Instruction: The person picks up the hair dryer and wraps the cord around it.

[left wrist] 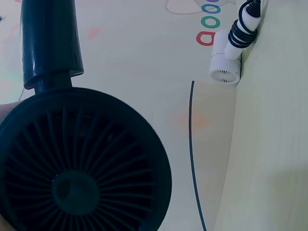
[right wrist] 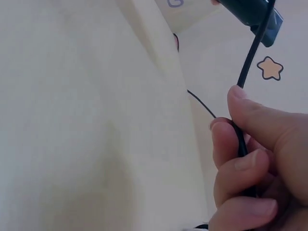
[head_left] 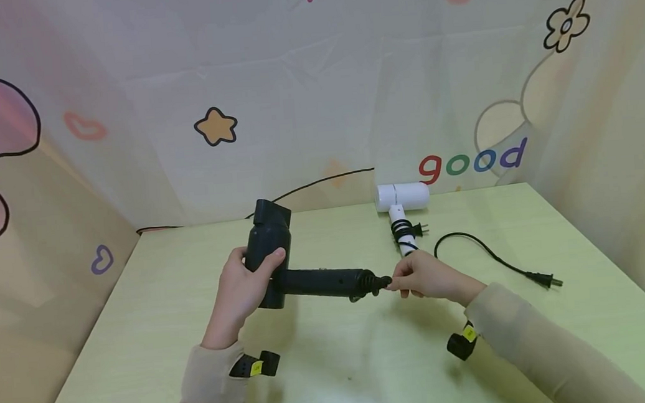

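Observation:
My left hand (head_left: 243, 294) grips the barrel of a dark hair dryer (head_left: 322, 281), held above the table with its handle pointing right. In the left wrist view, the round slotted grille (left wrist: 120, 192) at one end of the barrel fills much of the picture. At the handle's end, my right hand (head_left: 429, 276) pinches the black power cord (right wrist: 251, 57) between thumb and curled fingers. From behind that hand the cord runs across the table to a two-pin plug (head_left: 542, 280) lying at the right.
A white hair dryer (head_left: 403, 196) lies at the back of the pale table (head_left: 334, 363), its black cord wound round the handle and its plug (head_left: 419, 230) sticking out. Behind the table hangs a printed cloth (head_left: 306, 121), with a thin dark line (head_left: 321, 180) across its lower part.

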The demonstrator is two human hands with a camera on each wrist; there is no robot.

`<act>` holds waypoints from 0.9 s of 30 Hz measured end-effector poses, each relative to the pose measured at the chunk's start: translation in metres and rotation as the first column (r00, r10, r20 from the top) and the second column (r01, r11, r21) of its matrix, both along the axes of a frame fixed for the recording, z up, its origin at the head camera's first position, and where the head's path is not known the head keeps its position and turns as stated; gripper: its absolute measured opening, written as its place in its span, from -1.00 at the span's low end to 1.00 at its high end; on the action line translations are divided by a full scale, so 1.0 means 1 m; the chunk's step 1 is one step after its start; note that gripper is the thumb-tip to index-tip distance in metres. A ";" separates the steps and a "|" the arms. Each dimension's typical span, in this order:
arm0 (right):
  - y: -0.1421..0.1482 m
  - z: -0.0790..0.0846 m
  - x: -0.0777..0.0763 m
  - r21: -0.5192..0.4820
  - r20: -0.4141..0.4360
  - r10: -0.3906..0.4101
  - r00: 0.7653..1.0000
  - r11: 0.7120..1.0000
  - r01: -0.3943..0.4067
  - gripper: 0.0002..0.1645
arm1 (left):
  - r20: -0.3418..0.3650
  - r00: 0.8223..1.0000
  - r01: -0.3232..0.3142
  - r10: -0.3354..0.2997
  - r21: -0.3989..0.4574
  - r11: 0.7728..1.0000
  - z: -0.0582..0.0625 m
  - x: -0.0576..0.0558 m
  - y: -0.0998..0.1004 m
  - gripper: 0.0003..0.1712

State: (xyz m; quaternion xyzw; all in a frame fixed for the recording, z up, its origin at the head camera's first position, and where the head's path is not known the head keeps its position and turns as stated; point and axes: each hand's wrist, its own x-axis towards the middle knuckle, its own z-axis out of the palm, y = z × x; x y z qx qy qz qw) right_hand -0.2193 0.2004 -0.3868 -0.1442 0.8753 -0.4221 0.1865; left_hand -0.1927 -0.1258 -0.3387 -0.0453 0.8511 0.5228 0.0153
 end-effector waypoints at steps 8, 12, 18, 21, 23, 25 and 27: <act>0.007 0.031 -0.008 0.061 -0.061 -0.034 0.998 0.997 0.038 -0.68 | 0.000 1.000 0.021 -0.021 -0.006 1.000 0.000 0.001 -0.001 0.03; 0.009 0.043 -0.010 0.099 -0.128 -0.032 0.991 0.994 0.045 -0.73 | 0.001 1.000 0.028 -0.028 -0.003 1.000 0.000 0.001 0.000 0.01; 0.012 0.054 -0.009 0.148 -0.210 -0.037 0.977 0.987 0.069 -0.73 | 0.002 0.999 0.040 -0.040 -0.002 0.999 -0.002 0.001 0.001 -0.01; 0.013 0.060 -0.008 0.150 -0.248 -0.052 0.967 0.984 0.091 -0.71 | -0.003 0.999 0.046 -0.046 -0.007 0.999 -0.003 0.001 0.001 -0.01; 0.013 0.063 -0.008 0.150 -0.277 -0.064 0.959 0.983 0.109 -0.70 | -0.008 0.999 0.052 -0.052 -0.003 0.999 -0.005 0.001 0.001 -0.02; 0.013 0.066 -0.007 0.153 -0.308 -0.075 0.948 0.980 0.127 -0.70 | -0.018 0.998 0.054 -0.054 -0.008 0.999 -0.007 0.002 0.002 -0.01; 0.014 0.068 -0.007 0.157 -0.335 -0.084 0.938 0.977 0.144 -0.70 | -0.026 0.998 0.054 -0.054 -0.018 0.998 -0.010 0.001 0.002 0.00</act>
